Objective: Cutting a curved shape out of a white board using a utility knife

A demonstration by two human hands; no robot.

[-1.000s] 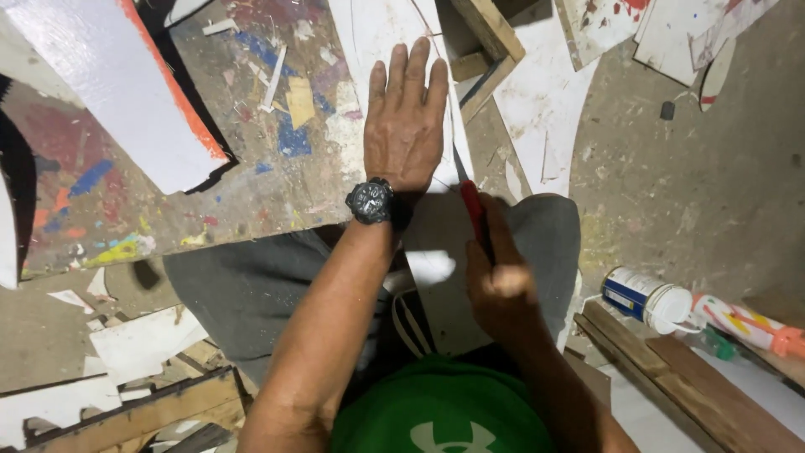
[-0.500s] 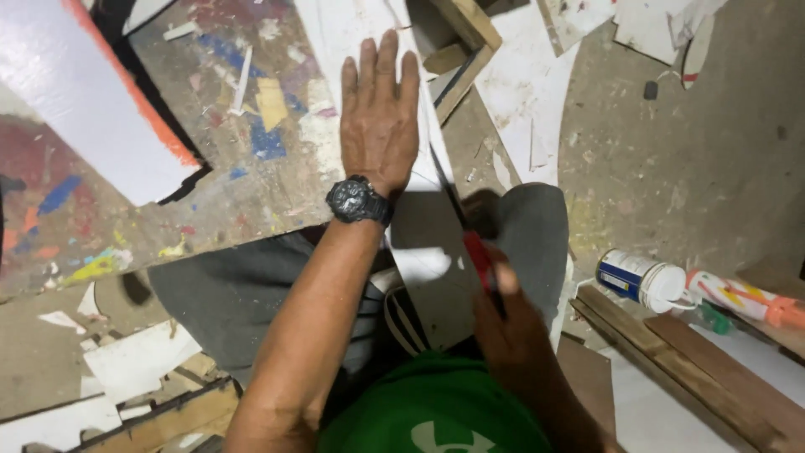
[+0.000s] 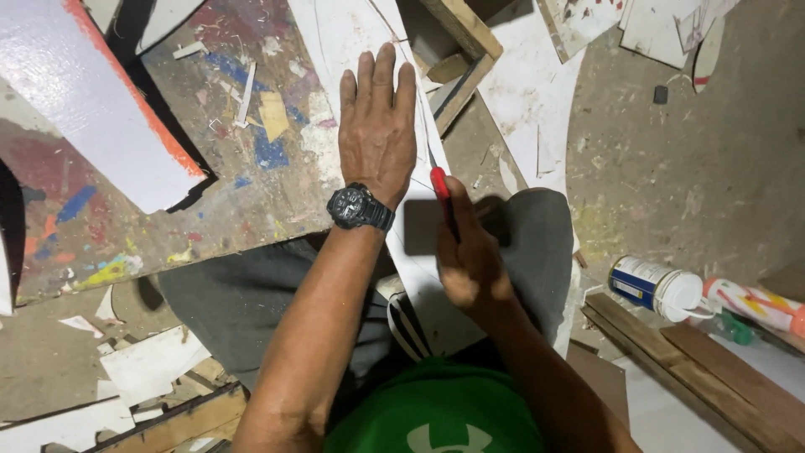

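Since a second ago the right hand (image 3: 470, 260) has travelled forward along the white sheet (image 3: 352, 33), carrying the red-handled knife (image 3: 442, 197) from beside the knee up close to the wrist of the left hand (image 3: 377, 126). I read that as the cut advancing along the sheet's right edge, toward the left hand. Its fingers are closed tight round the handle; the blade tip I can't quite make out, though it seems to meet the sheet just beside the left thumb. My left hand has barely shifted: it lies flat, fingers straight and together, pressing the sheet down onto the paint-spattered worktop (image 3: 168, 226), black watch (image 3: 359, 207) at the wrist. A blue-and-white can (image 3: 658, 288) lies on the floor to the right, well apart.
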